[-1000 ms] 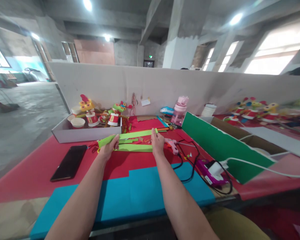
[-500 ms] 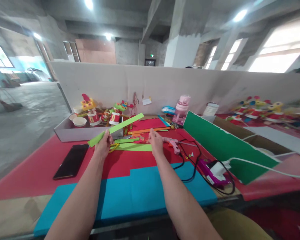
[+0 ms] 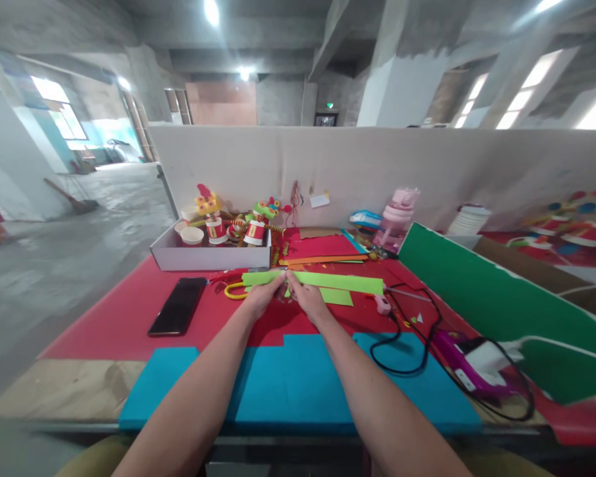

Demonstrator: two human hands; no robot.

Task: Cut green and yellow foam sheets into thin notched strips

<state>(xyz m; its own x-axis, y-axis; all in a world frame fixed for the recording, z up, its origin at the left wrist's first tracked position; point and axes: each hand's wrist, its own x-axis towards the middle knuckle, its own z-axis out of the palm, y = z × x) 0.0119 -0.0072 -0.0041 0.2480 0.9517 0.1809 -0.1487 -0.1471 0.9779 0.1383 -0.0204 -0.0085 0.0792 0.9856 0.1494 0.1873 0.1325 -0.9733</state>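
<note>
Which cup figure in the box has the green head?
The right-hand figure; the left-hand figure has a yellow head with red on top.

Your green strip (image 3: 347,283) looks like smooth, matt paper. The phone (image 3: 177,307) beside you is glossy black; your power strip (image 3: 469,366) resembles shiny plastic.

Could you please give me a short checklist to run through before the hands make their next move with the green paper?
1. Green paper gripped by both left hand and right hand: ok.
2. Green paper is one unbroken strip: cannot tell; fingers cover its middle.
3. Space beneath the green paper clear: not ok; another green piece lies there.
4. Yellow-handled scissors shut: cannot tell; the blades are mostly hidden.
5. Phone away from both hands: ok.
6. Pink glue gun in full view: not ok; the green paper partly covers it.
</note>
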